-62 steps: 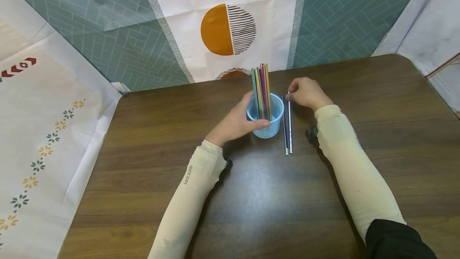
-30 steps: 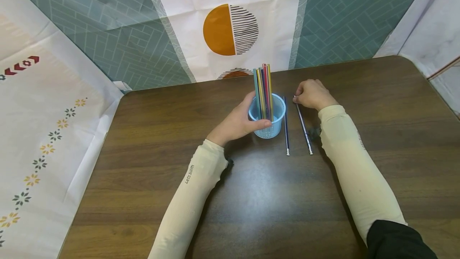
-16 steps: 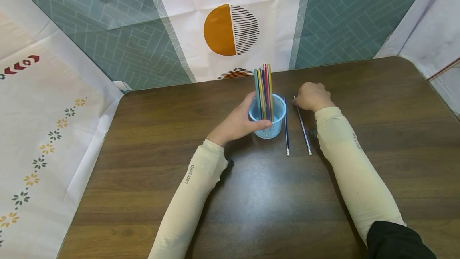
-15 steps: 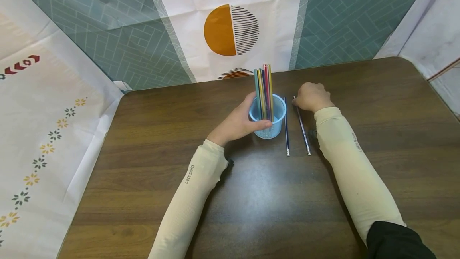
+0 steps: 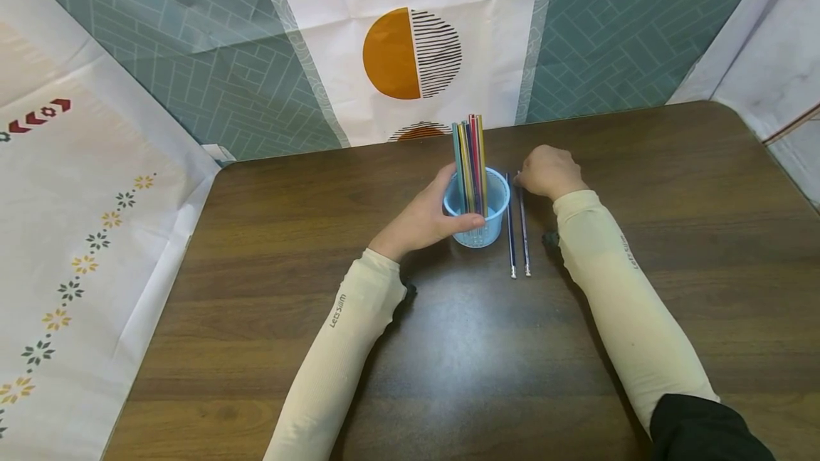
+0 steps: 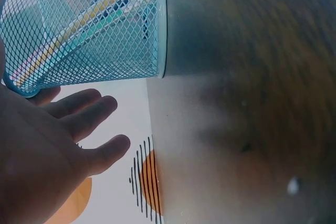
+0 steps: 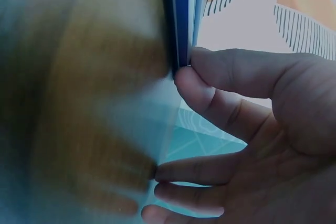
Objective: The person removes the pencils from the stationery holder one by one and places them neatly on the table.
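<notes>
Table (image 5: 461, 361): brown wood grain, glare near the middle. Backdrop (image 5: 192, 27) behind it: teal, white central panel with orange and striped discs. Cloth (image 5: 96, 219) at left: white, a line of flower motifs. Sleeves (image 5: 346, 347): cream, a black cuff (image 5: 701, 425) at the upper end of the right one.

Left hand (image 5: 416, 223) grips the cup (image 5: 493, 226) near its rim, thumb on the near side. Right hand (image 5: 549, 171) pinches the outer pencil (image 5: 524, 233) at its far end, thumb against forefinger; the remaining three fingers extend loosely.

Cup: light-blue mesh, upright on the table toward the far edge. Bundle (image 5: 470, 155) of coloured pencils stands in it, tops well above the rim. Inner pencil (image 5: 511, 233), dark blue, lies just beside the cup, roughly parallel to the outer one, between cup and right hand. Both show silver ends on the near side.
</notes>
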`<state>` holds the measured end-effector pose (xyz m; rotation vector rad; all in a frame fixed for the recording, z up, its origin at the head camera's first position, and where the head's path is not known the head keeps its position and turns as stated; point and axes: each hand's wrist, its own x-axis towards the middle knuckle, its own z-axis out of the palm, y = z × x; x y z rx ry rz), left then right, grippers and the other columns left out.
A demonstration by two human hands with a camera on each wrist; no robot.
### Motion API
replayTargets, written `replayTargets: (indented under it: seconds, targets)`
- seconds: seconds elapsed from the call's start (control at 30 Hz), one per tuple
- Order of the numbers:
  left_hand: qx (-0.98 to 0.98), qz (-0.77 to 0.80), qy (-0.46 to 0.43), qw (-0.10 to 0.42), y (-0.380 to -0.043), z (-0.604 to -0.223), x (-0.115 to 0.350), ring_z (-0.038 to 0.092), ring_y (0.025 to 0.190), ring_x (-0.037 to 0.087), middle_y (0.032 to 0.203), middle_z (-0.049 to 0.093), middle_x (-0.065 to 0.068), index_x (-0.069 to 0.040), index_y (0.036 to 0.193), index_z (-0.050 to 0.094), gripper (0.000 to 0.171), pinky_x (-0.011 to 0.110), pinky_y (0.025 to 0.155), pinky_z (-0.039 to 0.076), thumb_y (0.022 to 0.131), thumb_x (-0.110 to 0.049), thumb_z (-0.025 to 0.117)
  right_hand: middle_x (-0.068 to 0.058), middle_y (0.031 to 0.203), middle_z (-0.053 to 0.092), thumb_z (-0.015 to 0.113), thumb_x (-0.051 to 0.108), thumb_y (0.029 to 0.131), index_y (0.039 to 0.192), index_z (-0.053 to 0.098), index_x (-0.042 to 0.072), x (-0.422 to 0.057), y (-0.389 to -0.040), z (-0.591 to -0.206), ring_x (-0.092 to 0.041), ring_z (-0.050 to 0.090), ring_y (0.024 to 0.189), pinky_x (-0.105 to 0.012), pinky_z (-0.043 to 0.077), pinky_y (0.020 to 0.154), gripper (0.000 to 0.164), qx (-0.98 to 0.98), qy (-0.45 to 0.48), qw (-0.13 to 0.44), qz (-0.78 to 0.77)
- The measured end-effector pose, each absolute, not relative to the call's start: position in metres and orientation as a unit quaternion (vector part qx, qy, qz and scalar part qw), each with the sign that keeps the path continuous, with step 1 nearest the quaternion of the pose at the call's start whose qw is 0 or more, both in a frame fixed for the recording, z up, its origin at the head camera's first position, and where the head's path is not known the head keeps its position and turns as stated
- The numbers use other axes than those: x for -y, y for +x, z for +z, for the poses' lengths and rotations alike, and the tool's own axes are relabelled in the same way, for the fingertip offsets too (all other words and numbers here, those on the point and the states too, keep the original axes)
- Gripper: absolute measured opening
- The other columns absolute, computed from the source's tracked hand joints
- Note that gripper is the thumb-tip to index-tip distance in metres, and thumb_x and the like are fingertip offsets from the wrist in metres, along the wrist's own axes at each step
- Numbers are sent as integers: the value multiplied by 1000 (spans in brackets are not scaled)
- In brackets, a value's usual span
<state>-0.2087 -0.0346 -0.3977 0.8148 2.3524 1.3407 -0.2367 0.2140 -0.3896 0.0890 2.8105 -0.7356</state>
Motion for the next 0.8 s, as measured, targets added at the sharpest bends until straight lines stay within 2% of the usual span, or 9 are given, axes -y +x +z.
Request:
replayTargets:
  seconds: [0.33,0.8]
  targets:
    - [-821,470,285,157,-208,-397,34,50,123,22,146,44,4,-25,158,19,97,47,103,45,85,-45,80,-7,66,54,64,21,96,66,66,5,-210,-239,-390,-29,51,73,-42,44,64,34,-959,33,102,-261]
    - [-819,471,288,155,-210,-398,34,51,122,21,146,45,5,-24,159,19,98,44,103,45,85,-43,81,-15,80,61,63,27,97,74,70,1,-205,-241,-392,-38,53,87,-56,47,82,35,-961,52,105,-251]
